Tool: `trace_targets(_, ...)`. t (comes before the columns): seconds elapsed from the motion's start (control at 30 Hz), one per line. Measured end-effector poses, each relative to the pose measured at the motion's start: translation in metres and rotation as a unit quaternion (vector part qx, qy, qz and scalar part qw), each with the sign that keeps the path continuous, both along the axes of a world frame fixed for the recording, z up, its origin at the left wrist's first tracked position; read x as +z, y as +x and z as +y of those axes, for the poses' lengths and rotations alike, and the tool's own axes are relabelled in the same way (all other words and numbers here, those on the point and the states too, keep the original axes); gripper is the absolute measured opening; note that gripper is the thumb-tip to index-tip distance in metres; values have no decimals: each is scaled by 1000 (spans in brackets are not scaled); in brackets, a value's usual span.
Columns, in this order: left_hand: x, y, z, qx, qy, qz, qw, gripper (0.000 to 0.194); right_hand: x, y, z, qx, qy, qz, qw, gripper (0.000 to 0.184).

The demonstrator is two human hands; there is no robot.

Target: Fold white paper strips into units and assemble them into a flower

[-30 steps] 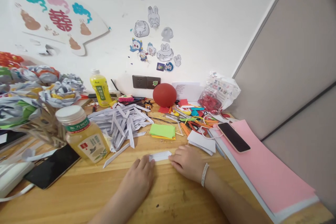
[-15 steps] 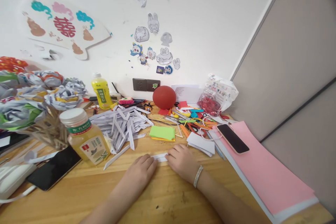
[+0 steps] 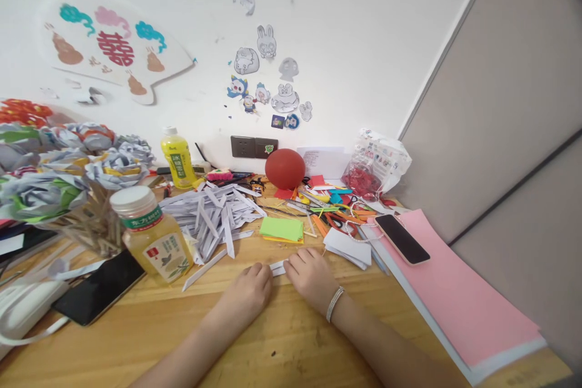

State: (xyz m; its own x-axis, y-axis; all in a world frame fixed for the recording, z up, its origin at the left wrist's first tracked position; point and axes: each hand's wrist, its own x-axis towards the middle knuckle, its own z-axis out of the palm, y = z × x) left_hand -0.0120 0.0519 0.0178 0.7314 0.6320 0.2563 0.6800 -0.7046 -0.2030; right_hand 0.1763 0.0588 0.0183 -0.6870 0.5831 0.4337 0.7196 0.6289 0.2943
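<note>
A small folded strip of white paper [image 3: 278,268] lies on the wooden table between my two hands. My left hand [image 3: 253,285] has its curled fingers closed on the strip's left end. At the other end, my right hand [image 3: 309,273] presses the paper with bent fingers; a silvery bracelet circles that wrist. Most of the strip is covered by my fingers. Just beyond my hands is a stack of green and yellow paper slips [image 3: 282,229]. To the right of it sits a pile of white paper slips [image 3: 349,247]. Many folded white strips [image 3: 213,212] are heaped at the left.
A wide-capped bottle [image 3: 154,242] and a black phone [image 3: 100,286] stand and lie to the left, near paper flowers [image 3: 45,194]. A red balloon [image 3: 285,169] rests by the wall. On the right, another phone [image 3: 402,239] lies on pink paper [image 3: 464,297].
My right hand has shifted slightly left along the strip, and my left fingers have curled in more. The camera view has moved slightly.
</note>
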Motion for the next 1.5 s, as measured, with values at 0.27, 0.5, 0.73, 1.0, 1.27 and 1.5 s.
trace_targets(0.27,6,-5,2,-14,-52,-72,996,18,-1,0,2,-20,-53,20,998,15)
trace_targets(0.5,9,-5,-6,44,-130,-155,978,22,3,3,-5,1,-198,139,970,6)
trace_targets(0.73,19,1,-6,154,-165,-116,967,18,-2,-2,4,-104,-252,197,942,7)
trace_targets(1.0,6,4,-17,13,43,-37,998,20,-1,1,6,-195,-236,202,930,11)
trace_targets(1.27,-25,-1,-7,-9,82,-74,994,40,2,0,3,-150,-182,117,965,11)
trace_targets(1.5,-26,-4,-9,-13,80,-34,996,45,13,1,-4,-26,-176,38,983,35)
